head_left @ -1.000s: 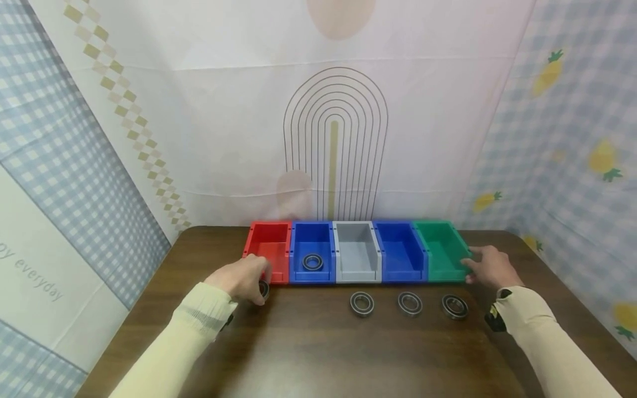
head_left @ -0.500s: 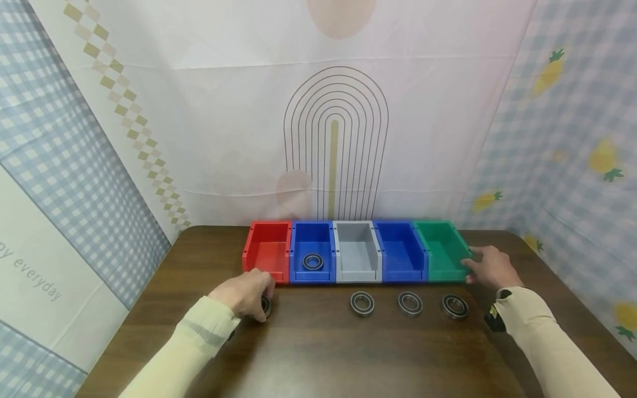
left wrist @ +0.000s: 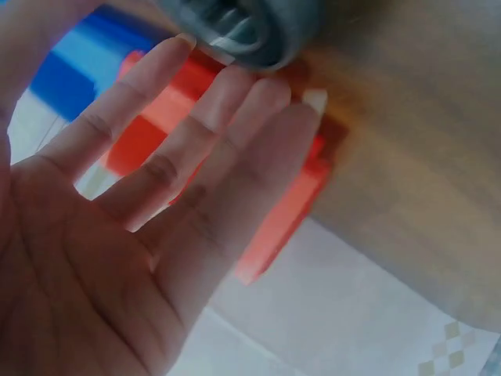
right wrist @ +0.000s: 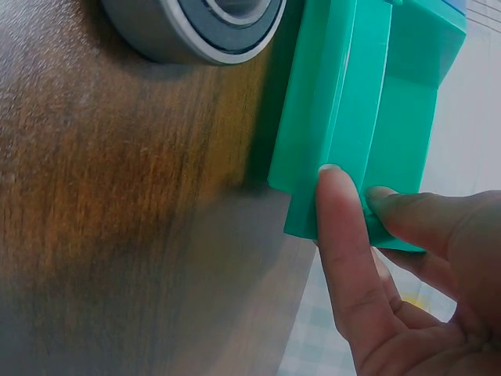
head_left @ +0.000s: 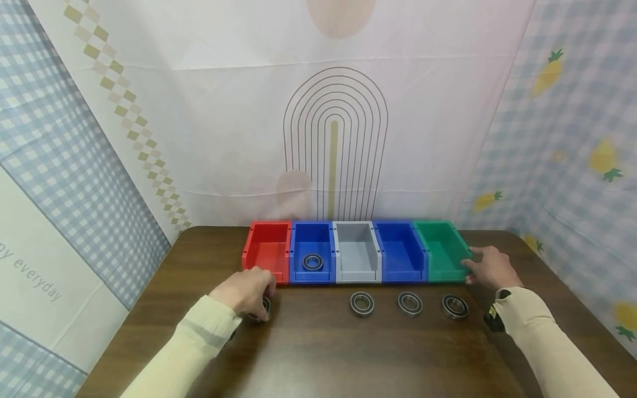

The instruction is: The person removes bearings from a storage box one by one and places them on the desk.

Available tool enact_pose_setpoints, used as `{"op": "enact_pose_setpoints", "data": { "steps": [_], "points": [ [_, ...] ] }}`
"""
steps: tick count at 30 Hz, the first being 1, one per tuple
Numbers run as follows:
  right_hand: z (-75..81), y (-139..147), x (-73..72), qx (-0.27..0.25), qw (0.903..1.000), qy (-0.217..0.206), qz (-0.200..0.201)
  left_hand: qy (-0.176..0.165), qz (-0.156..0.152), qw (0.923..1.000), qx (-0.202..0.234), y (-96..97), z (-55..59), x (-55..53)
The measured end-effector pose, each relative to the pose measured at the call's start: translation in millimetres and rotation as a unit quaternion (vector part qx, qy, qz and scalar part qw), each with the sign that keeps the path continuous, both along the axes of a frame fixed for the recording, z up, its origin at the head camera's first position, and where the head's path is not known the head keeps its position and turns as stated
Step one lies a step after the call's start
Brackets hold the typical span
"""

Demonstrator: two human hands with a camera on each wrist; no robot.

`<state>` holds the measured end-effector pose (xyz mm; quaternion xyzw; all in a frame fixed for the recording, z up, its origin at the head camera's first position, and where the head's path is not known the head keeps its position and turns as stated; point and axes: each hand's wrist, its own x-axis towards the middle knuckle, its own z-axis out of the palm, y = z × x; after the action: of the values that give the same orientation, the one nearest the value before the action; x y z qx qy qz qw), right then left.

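Note:
In front of the red bin (head_left: 267, 255), my left hand (head_left: 245, 291) is at a ball bearing (left wrist: 291, 27) low over or on the table, partly covered by the hand. The left wrist view shows fairly straight fingers with the tips at the bearing's edge; the thumb tip is out of sight. My right hand (head_left: 494, 268) pinches the near right edge of the green bin (right wrist: 356, 102) between thumb and fingers. Another bearing (head_left: 312, 262) lies in the blue bin (head_left: 298, 243) beside the red one.
Three bearings lie in a row on the brown table (head_left: 318, 354): one before the grey bin (head_left: 357, 251), one (head_left: 410, 304) before the right blue bin (head_left: 400, 251), one (head_left: 455, 307) before the green bin. A patterned cloth (head_left: 224, 138) hangs behind the bins.
My left hand has come back from the red bin's front edge toward me, the bearing moving with it and now looking flatter. My right hand keeps its place on the green bin.

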<state>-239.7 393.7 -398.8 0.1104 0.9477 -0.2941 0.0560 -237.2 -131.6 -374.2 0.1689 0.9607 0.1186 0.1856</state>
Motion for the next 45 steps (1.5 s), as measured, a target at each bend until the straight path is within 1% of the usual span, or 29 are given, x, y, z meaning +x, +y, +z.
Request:
{"op": "enact_pose_setpoints", "data": {
  "steps": [3, 5, 7, 9, 12, 15, 20, 21, 25, 28, 32, 34, 36, 39, 42, 45],
  "points": [
    [1.2, -1.4, 0.3, -0.002, 1.0000, 0.001, -0.002, 0.015, -0.002, 0.9999, -0.002, 3.6, 13.1, -1.5],
    [1.7, -2.0, 0.3, -0.003, 1.0000, 0.001, -0.005, 0.027, -0.004, 0.9996, 0.005, 7.3, 22.8, -3.3],
    [1.8, -2.0, 0.3, -0.003, 1.0000, 0.001, -0.006, 0.051, -0.016, 0.9985, 0.011, 12.4, 31.8, -6.6],
    [1.6, -1.6, 0.5, 0.000, 1.0000, 0.001, -0.008, 0.065, -0.026, 0.9974, 0.020, 19.1, 39.7, -11.7],
    [1.1, -1.3, 0.8, 0.004, 0.9999, 0.001, -0.011, 0.063, -0.036, 0.9969, 0.030, 31.6, 48.2, -20.8],
    [-0.2, -4.0, 0.1, -0.002, 0.9999, 0.007, -0.012, 0.048, -0.033, 0.9977, 0.035, 44.1, 51.7, -30.0],
    [-4.6, -8.7, -0.6, -0.020, 0.9996, 0.011, -0.017, 0.036, -0.026, 0.9981, 0.044, 64.5, 46.3, -43.5],
    [-5.2, -8.6, -0.3, -0.020, 0.9996, 0.008, -0.018, 0.028, -0.022, 0.9981, 0.050, 68.5, 44.7, -45.8],
    [-6.0, -4.8, 1.8, -0.015, 0.9997, 0.005, -0.016, 0.012, -0.023, 0.9980, 0.058, 84.2, 39.1, -55.7],
    [-4.5, -2.2, 3.3, -0.018, 0.9997, 0.013, -0.014, 0.009, -0.024, 0.9984, 0.050, 93.6, 36.0, -62.4],
    [-2.6, -2.8, 3.3, -0.026, 0.9994, 0.015, -0.015, -0.001, -0.006, 0.9992, 0.041, 100.9, 30.0, -68.4],
    [-2.3, -3.9, 3.1, -0.025, 0.9995, 0.011, -0.016, -0.006, -0.002, 0.9993, 0.036, 103.3, 25.6, -70.6],
    [-2.1, -4.8, 3.3, -0.022, 0.9995, 0.010, -0.019, 0.001, -0.004, 0.9997, 0.026, 106.3, 21.2, -71.7],
    [-0.7, -6.9, 3.8, -0.018, 0.9995, 0.013, -0.021, 0.012, -0.002, 0.9999, 0.006, 110.3, 13.7, -71.5],
    [0.0, -7.1, 5.2, -0.018, 0.9994, 0.017, -0.024, 0.020, 0.008, 0.9997, -0.007, 115.1, 7.3, -69.2],
    [-0.9, -6.5, 5.6, -0.019, 0.9993, 0.018, -0.028, 0.022, 0.023, 0.9995, 0.003, 118.5, 1.1, -68.2]
  ]
}}
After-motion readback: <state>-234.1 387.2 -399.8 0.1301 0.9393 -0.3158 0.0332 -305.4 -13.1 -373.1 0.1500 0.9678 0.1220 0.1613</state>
